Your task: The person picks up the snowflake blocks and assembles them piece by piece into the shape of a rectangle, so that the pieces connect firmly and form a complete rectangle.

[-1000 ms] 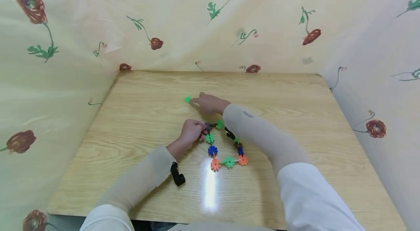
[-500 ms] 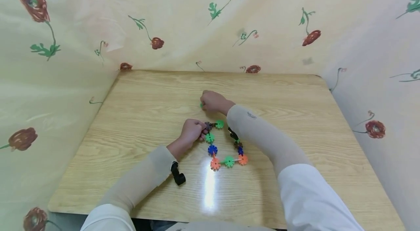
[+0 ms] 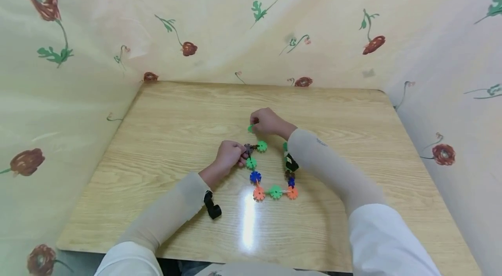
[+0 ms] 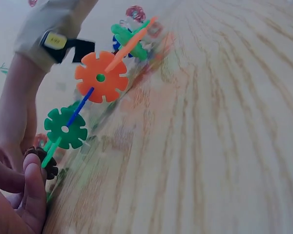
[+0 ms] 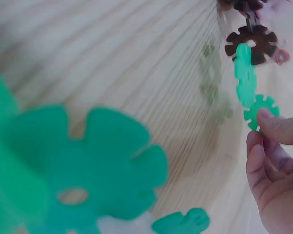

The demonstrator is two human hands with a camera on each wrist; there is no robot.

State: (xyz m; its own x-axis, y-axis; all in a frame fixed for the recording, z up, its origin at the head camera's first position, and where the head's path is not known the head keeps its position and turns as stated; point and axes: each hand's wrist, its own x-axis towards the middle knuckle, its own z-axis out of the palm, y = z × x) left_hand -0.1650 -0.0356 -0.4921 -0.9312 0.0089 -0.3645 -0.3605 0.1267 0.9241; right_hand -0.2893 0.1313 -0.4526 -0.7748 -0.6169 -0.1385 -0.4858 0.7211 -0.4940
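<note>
Slotted plastic flower discs form a U-shaped chain on the table. My left hand [image 3: 230,154] pinches a dark brown disc [image 3: 249,149] at the chain's left end; in the left wrist view, thumb and finger close on this brown disc [image 4: 51,165], with a green disc [image 4: 66,127] and an orange disc [image 4: 101,77] beyond. At the end past it sits a green disc [image 3: 262,146]. My right hand [image 3: 268,121] is farther back, above the chain's opening, pinching a loose-looking green disc [image 3: 250,128]. The right wrist view has thumb and fingertips on a green disc [image 5: 261,112].
Orange discs [image 3: 259,193] mark the chain's near corners, with a green disc [image 3: 276,192] between them. Its right side holds blue, brown and green discs, partly hidden under the right wrist's black strap [image 3: 291,163]. A wooden table [image 3: 176,115] meets flowered cloth [image 3: 219,15] behind.
My right hand has drawn the far green disc rightward from its spot at the back and now holds it nearer the chain. The left hand stays on the brown disc.
</note>
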